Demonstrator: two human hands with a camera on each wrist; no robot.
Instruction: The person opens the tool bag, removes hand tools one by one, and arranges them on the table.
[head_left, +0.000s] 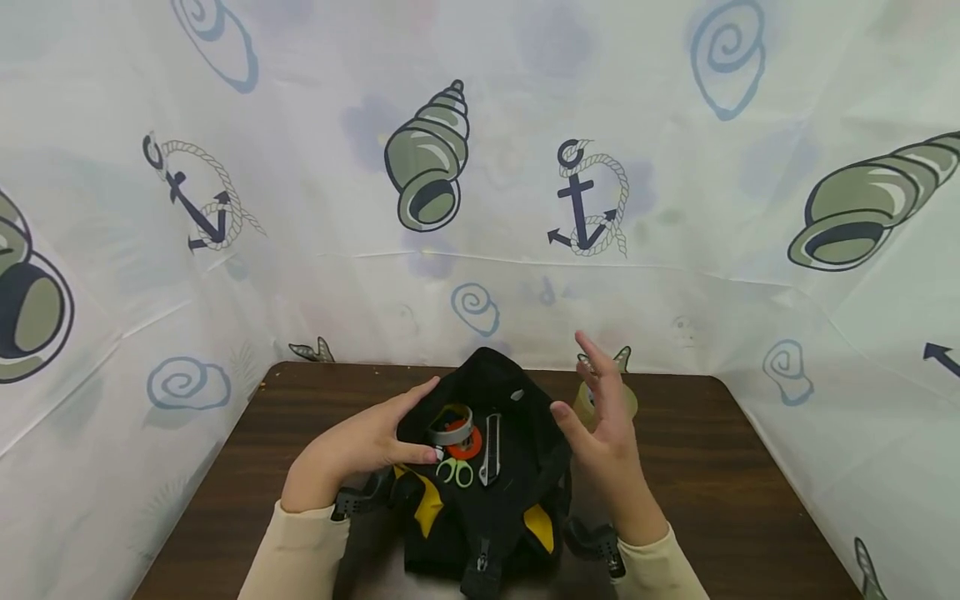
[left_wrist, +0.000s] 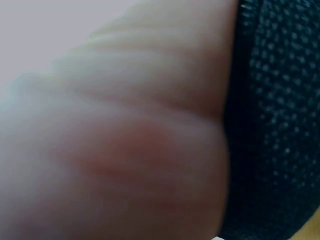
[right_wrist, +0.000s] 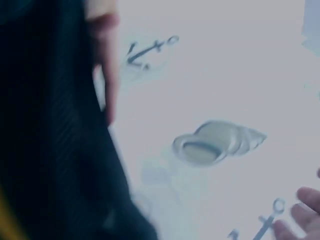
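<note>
A black bag (head_left: 442, 546) with yellow patches stands on the table with its mouth wide open. My left hand (head_left: 356, 442) grips its left edge, thumb inside the rim and fingers along the outside. Black fabric of the bag (left_wrist: 280, 125) fills the right of the left wrist view, beside blurred skin. Inside lie a grey tape roll (head_left: 452, 435), an orange roll (head_left: 471, 446), green-handled scissors (head_left: 463, 473) and a box cutter (head_left: 491, 450). My right hand (head_left: 607, 442) is raised beside the right edge, fingers spread and holding nothing; its fingertips (right_wrist: 305, 212) show in the right wrist view.
A yellowish tape roll (head_left: 628, 404) stands behind my right hand, partly hidden. The brown table (head_left: 697, 492) reaches back to a white sheet (head_left: 322, 167) printed with shells and anchors, which also hangs at both sides.
</note>
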